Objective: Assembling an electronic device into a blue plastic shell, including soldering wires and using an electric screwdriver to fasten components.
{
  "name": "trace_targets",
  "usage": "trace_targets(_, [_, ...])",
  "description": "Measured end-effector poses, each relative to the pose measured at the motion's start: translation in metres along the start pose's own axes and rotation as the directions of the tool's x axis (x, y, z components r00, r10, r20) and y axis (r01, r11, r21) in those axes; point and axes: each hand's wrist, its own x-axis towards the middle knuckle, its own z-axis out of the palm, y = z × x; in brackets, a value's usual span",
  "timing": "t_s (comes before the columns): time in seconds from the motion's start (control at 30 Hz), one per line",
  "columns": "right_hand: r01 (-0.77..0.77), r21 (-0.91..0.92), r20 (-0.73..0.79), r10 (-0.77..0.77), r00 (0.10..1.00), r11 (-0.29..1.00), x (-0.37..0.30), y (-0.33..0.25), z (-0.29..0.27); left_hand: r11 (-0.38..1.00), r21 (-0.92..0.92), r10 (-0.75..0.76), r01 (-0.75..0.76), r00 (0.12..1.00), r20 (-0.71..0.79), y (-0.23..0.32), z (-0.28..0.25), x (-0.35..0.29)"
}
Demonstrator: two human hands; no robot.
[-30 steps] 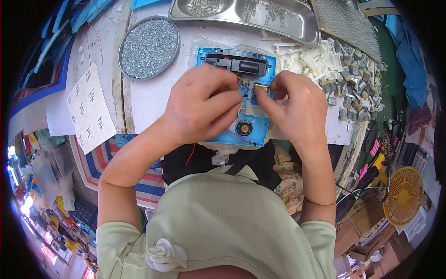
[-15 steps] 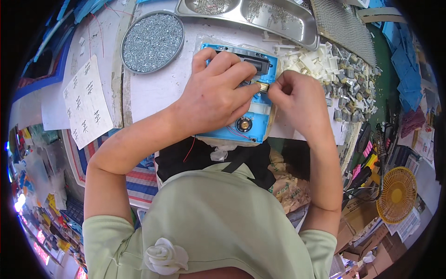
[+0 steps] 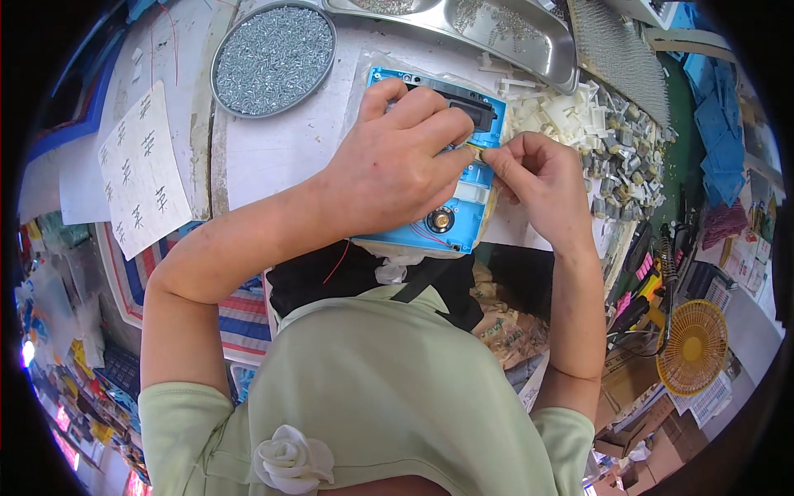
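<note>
A light-blue plastic casing (image 3: 473, 221) lies open on the worktable, with a round black speaker (image 3: 441, 220), thin red wires and a black rectangular part (image 3: 473, 107) inside. My left hand (image 3: 393, 161) covers its middle and left side, fingers bent down into it; what they grip underneath is hidden. At the casing's right edge, a small yellowish metal part (image 3: 475, 151) shows between my two hands. My right hand (image 3: 546, 178) is closed there, thumb and forefinger pinched against that part, the other fingers curled.
A round dish of small screws (image 3: 273, 62) stands at the back left, beside a compartmented steel tray (image 3: 558, 62). White plastic pieces (image 3: 550, 112) and a pile of small motors (image 3: 633, 161) lie right of the casing. A handwritten paper sheet (image 3: 149, 178) is at the left.
The view has shifted slightly. My right thumb and forefinger have closed further onto the small metal part at the casing's edge. My left hand stays over the casing.
</note>
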Motion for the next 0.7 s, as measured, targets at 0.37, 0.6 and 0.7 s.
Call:
trace_targets(0.37, [0.043, 0.118, -0.069, -0.035, 0.997, 0.992, -0.008, 0.007, 0.005, 0.981, -0.160, -0.116, 0.113, 0.993, -0.010, -0.012, -0.009, 0.015])
trace_targets(0.6, [0.081, 0.079, -0.174, -0.067, 0.982, 0.994, -0.007, 0.011, 0.020, 0.986, -0.161, -0.033, 0.041, 0.998, 0.053, -0.023, -0.005, 0.022])
trace_targets(0.7, [0.112, 0.135, -0.167, -0.089, 0.982, 0.984, -0.009, 0.025, 0.027, 0.985, -0.169, -0.030, 0.043, 0.997, 0.077, -0.024, -0.006, 0.027])
